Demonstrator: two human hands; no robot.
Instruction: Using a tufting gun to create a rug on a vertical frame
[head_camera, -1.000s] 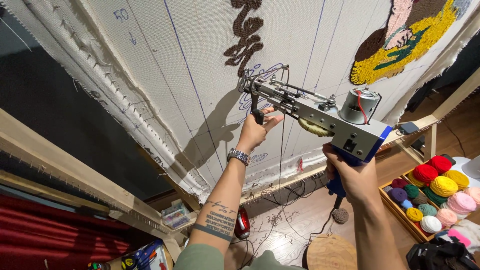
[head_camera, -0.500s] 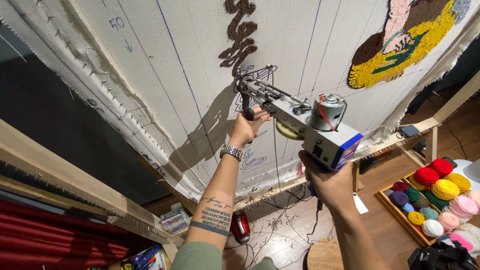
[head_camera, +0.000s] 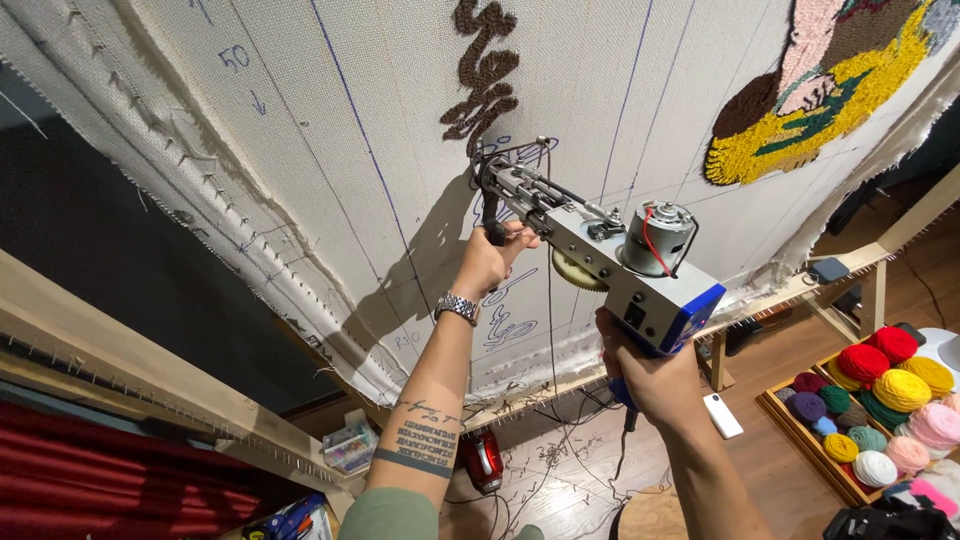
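Tufting gun (head_camera: 600, 255) raised higher, both hands' fingers clenched on its handles, tray (head_camera: 790, 432) (wooden) holding perhaps fifteen yarn balls (head_camera: 875, 395)

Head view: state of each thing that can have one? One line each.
tufting gun: held up in both hands, tip against the cloth
left hand: closed on the gun's front grip
right hand: closed on the rear handle
backing cloth: stretched on the frame, partly tufted
brown tufted strip: ends just above the gun's tip
yarn tray: on the floor, full of yarn balls
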